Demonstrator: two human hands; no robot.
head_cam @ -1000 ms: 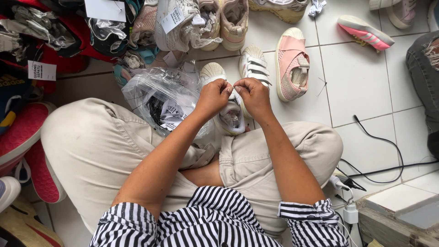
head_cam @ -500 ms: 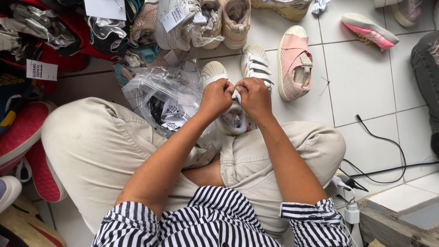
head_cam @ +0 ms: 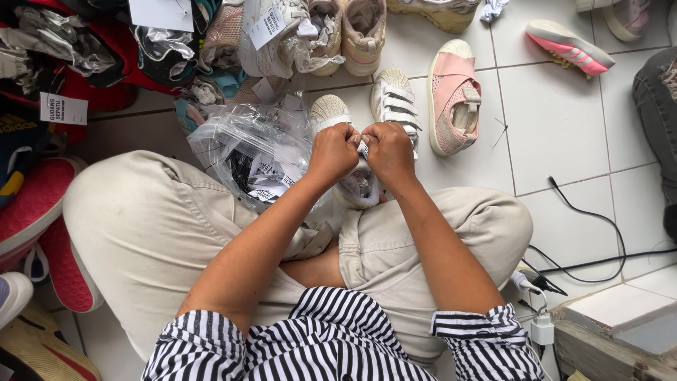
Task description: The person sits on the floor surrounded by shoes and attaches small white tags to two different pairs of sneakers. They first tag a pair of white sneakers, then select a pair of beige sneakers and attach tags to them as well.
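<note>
Down on the tiled floor (head_cam: 557, 134) a person sits cross-legged in beige trousers (head_cam: 141, 233) and a striped shirt (head_cam: 317, 339), both hands raised over a small white sneaker (head_cam: 352, 180) that lies just past the knees, its ribbed toe cap pointing away. The left hand (head_cam: 331, 152) and the right hand (head_cam: 388, 149) are curled into loose fists, knuckle to knuckle, fingertips pressed together over the top of the shoe; each pinches something small and white there, a strap or a lace end, I cannot tell which. The shoe's heel opening shows below the wrists.

Just beside it on the right lies its twin, a white strap sneaker (head_cam: 395, 102), and next to that a pink slip-on shoe (head_cam: 455, 99). A crumpled clear plastic bag (head_cam: 250, 152) with paper tags inside rests against the left knee, touching the shoe's side. Farther off a pink striped sneaker (head_cam: 570, 46) lies alone on the tiles, and black cables (head_cam: 599, 240) trail towards a white charger (head_cam: 541, 328) near the right knee. More shoes are heaped along the top edge.
</note>
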